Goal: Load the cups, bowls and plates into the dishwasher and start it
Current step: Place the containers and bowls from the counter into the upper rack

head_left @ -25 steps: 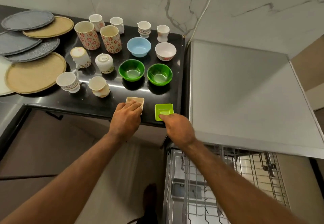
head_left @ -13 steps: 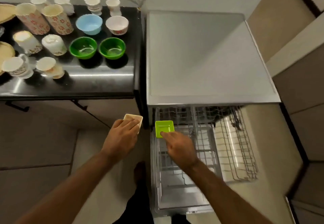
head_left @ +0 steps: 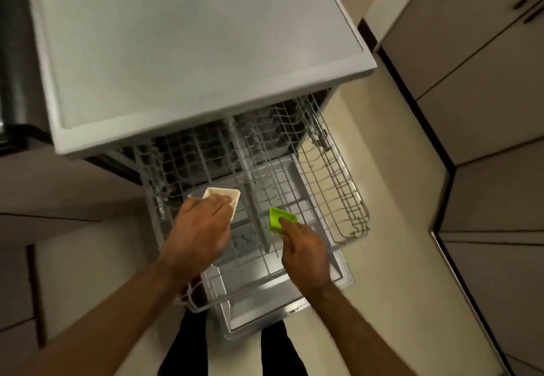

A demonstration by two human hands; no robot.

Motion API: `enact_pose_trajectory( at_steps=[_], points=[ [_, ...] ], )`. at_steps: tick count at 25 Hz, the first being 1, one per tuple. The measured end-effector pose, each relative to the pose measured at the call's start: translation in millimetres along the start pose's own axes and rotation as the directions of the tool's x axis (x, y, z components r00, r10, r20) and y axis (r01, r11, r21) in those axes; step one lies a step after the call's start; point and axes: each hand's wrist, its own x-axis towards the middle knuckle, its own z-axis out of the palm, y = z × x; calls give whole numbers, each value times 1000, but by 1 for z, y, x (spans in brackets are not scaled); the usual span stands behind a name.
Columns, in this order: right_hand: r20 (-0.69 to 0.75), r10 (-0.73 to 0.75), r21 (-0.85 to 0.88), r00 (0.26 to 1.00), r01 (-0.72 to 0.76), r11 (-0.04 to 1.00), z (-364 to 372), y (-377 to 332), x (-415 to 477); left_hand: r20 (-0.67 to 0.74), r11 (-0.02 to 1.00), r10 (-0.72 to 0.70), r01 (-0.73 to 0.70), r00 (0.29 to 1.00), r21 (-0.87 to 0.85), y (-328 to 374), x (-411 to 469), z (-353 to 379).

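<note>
My left hand [head_left: 200, 228] holds a small cream square dish [head_left: 225, 196] over the left half of the pulled-out wire rack [head_left: 332, 169] of the dishwasher [head_left: 191, 51]. My right hand [head_left: 306, 252] pinches a small lime-green square dish [head_left: 279, 219], tilted on edge, over the right half of the same rack. The rack looks bare of dishes. Below it lies the open dishwasher door [head_left: 282, 302]. The cups, bowls and plates on the counter are out of view.
The black counter edge [head_left: 14, 81] shows at the far left. Beige cabinets [head_left: 485, 110] stand at the right, with tiled floor [head_left: 397, 228] between them and the rack. My legs [head_left: 273, 352] stand at the front of the open door.
Both hands carried the two small dishes from beside the counter over to the rack. The view swung right and down, so the counter with its crockery left the frame.
</note>
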Motion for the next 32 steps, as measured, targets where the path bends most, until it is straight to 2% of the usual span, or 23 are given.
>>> enact_pose_trajectory(
  at_steps=[3,5,9,12,17,19,22,24,26,29,30,32],
  points=[
    [21,278,145,960,-278,950,11,43,11,13,999,-14,15,1000,-32,8,27,45],
    [100,435,207,895,-446,871,14,71,27,36,997,-13,15,999,-76,11,42,72],
    [241,640,263,730,-684,681,29,130,57,45,990,17,-10,999,-143,13,67,121],
    [380,707,361,597,-799,480,37,154,68,46,987,-11,18,999,-161,14,74,140],
    [455,704,365,546,-835,412,28,158,70,17,973,-43,46,999,-228,11,75,154],
    [412,718,283,561,-828,484,29,155,70,19,973,-62,64,998,-222,11,75,154],
    [185,733,18,655,-748,664,36,151,67,12,973,-72,73,997,-220,13,75,151],
    [90,689,-125,719,-678,724,41,149,62,15,966,-66,68,998,-249,14,76,149],
    [44,660,-212,750,-638,740,46,145,57,29,953,-59,65,998,-297,16,76,147],
    [-92,580,-173,809,-587,791,46,136,51,86,917,-77,104,993,-386,16,77,145],
    [-116,502,-123,857,-514,849,43,131,49,123,906,-81,125,989,-405,16,77,144],
    [-51,288,50,956,-286,957,38,121,50,215,890,-81,168,973,-424,17,79,143]
  ],
)
